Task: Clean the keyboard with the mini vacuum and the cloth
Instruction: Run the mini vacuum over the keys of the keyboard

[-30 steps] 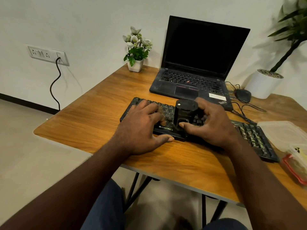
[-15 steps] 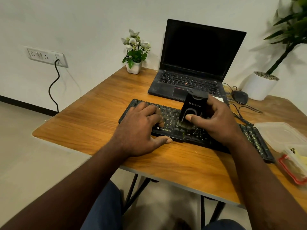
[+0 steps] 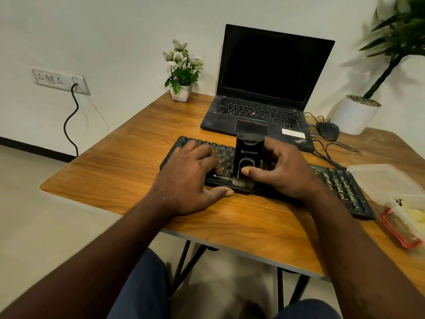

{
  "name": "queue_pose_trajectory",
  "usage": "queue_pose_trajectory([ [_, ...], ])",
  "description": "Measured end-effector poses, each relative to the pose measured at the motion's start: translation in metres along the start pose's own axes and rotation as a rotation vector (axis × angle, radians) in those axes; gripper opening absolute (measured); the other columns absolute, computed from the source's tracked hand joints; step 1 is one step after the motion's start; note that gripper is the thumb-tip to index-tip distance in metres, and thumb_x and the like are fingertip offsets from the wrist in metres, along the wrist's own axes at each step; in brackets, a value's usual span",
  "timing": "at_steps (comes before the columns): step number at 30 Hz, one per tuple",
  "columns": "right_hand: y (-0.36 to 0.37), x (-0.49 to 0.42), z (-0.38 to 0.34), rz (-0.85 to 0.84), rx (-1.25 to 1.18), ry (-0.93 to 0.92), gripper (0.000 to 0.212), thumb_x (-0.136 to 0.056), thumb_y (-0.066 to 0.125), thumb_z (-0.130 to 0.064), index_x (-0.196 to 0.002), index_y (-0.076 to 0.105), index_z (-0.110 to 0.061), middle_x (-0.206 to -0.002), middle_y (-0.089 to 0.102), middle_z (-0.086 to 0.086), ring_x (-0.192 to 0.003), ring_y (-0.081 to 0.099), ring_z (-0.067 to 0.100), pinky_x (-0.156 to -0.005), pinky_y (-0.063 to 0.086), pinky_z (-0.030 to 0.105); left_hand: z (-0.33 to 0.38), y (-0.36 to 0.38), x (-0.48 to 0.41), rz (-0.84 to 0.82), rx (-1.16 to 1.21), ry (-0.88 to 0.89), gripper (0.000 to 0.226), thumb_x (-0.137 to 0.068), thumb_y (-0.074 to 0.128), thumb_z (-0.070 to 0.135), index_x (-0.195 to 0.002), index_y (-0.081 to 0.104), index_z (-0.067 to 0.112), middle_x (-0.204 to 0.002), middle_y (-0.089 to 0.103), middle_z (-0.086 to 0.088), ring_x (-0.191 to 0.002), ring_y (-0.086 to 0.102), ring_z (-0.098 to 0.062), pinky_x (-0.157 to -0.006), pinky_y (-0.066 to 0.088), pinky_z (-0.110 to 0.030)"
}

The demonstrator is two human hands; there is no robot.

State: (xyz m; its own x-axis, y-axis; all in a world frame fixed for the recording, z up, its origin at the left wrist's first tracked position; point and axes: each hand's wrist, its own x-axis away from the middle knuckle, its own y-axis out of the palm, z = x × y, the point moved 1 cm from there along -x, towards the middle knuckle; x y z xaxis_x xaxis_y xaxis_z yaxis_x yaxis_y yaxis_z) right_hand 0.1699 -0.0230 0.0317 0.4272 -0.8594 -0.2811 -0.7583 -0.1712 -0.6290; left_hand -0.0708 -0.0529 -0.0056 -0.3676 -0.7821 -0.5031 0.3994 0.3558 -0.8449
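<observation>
A black keyboard (image 3: 340, 187) lies across the wooden table (image 3: 124, 166), angled down to the right. My left hand (image 3: 190, 178) rests flat on its left end, fingers spread over the keys and thumb at the front edge. My right hand (image 3: 282, 171) grips the black mini vacuum (image 3: 247, 155), thumb on its front. The vacuum stands upright with its brush on the keyboard's front rows near the middle. No cloth can be made out.
A dark open laptop (image 3: 264, 93) stands behind the keyboard. A small flower pot (image 3: 181, 90) is at the back left, a large white planter (image 3: 354, 113) and a black mouse (image 3: 327, 130) with cables at the back right. Clear plastic containers (image 3: 386, 180) sit at the right edge.
The vacuum went back over the keys toward the laptop, then came forward to the front rows again. My left hand has stayed on the keyboard's left end.
</observation>
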Motion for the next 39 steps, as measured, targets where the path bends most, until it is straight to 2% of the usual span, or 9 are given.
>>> queue_pose_trajectory([
  [3,-0.014,-0.007,0.01,0.306,0.23,0.074,0.048,-0.083,0.083,-0.031,-0.125,0.062,-0.025,-0.109,0.069,-0.012,-0.097,0.066,0.003,-0.074,0.057,0.022,0.001,-0.001,0.001,0.019,0.018,0.005,0.056,-0.082,0.056,0.079,-0.107,0.068,0.031,-0.117,0.057,0.013,-0.112,0.045,-0.012,-0.091,0.046,-0.042],
  [6,-0.023,-0.004,0.019,0.407,0.178,0.122,0.042,-0.083,0.083,-0.035,-0.119,0.064,-0.027,-0.101,0.071,-0.006,-0.09,0.07,0.014,-0.071,0.064,0.039,0.002,-0.001,0.0,0.014,-0.005,-0.006,0.057,-0.083,0.054,0.081,-0.107,0.067,0.031,-0.117,0.057,0.013,-0.112,0.045,-0.011,-0.092,0.046,-0.041],
  [13,-0.023,-0.002,0.018,0.217,-0.124,0.137,0.041,-0.084,0.084,-0.024,-0.119,0.064,-0.033,-0.109,0.074,-0.001,-0.099,0.072,0.022,-0.087,0.063,0.048,0.014,0.004,-0.006,-0.035,-0.072,0.041,0.069,-0.087,0.042,0.084,-0.128,0.057,0.031,-0.125,0.055,0.009,-0.116,0.042,-0.013,-0.096,0.041,-0.04],
  [15,-0.022,-0.001,0.016,0.161,-0.086,0.11,0.042,-0.083,0.085,-0.023,-0.116,0.064,-0.038,-0.107,0.074,-0.004,-0.099,0.072,0.018,-0.085,0.063,0.042,0.017,0.006,-0.009,-0.043,-0.082,0.038,0.072,-0.088,0.041,0.085,-0.131,0.056,0.03,-0.125,0.054,0.008,-0.116,0.042,-0.014,-0.097,0.04,-0.041],
  [19,-0.019,-0.004,0.018,0.293,0.147,0.028,0.038,-0.082,0.085,-0.026,-0.114,0.066,-0.024,-0.103,0.071,-0.011,-0.094,0.067,0.003,-0.078,0.059,0.026,0.022,0.011,-0.014,-0.074,-0.116,0.036,0.073,-0.088,0.038,0.086,-0.132,0.057,0.031,-0.128,0.053,0.007,-0.119,0.042,-0.015,-0.099,0.04,-0.042],
  [22,-0.019,-0.003,0.014,0.209,0.082,-0.03,0.037,-0.082,0.085,-0.02,-0.114,0.067,-0.021,-0.104,0.07,-0.012,-0.098,0.065,0.001,-0.077,0.051,0.013,0.023,0.013,-0.015,-0.077,-0.114,0.035,0.069,-0.088,0.04,0.084,-0.129,0.059,0.032,-0.127,0.053,0.007,-0.119,0.041,-0.015,-0.098,0.04,-0.042],
  [26,-0.013,-0.002,0.009,0.049,0.049,-0.077,0.038,-0.08,0.086,-0.021,-0.113,0.067,-0.024,-0.104,0.071,-0.014,-0.101,0.067,0.006,-0.082,0.055,0.018,0.021,0.013,-0.015,-0.08,-0.109,0.024,0.07,-0.087,0.04,0.084,-0.129,0.06,0.032,-0.126,0.054,0.007,-0.118,0.042,-0.015,-0.098,0.04,-0.04],
  [33,-0.042,0.014,0.017,0.101,-0.008,0.029,0.046,-0.077,0.088,-0.013,-0.112,0.066,-0.033,-0.101,0.073,-0.01,-0.096,0.069,0.0,-0.074,0.054,0.011,0.022,0.009,-0.013,-0.055,-0.076,-0.046,0.072,-0.082,0.036,0.092,-0.121,0.06,0.037,-0.12,0.054,0.012,-0.114,0.042,-0.012,-0.1,0.04,-0.043],
  [39,-0.007,-0.004,-0.002,0.094,0.114,-0.112,0.037,-0.076,0.088,-0.027,-0.105,0.065,-0.029,-0.098,0.07,-0.013,-0.094,0.068,0.003,-0.074,0.055,0.017,0.021,0.01,-0.014,-0.019,-0.046,-0.065,0.079,-0.076,0.044,0.095,-0.122,0.052,0.031,-0.118,0.055,0.013,-0.109,0.042,-0.009,-0.099,0.041,-0.041],
])
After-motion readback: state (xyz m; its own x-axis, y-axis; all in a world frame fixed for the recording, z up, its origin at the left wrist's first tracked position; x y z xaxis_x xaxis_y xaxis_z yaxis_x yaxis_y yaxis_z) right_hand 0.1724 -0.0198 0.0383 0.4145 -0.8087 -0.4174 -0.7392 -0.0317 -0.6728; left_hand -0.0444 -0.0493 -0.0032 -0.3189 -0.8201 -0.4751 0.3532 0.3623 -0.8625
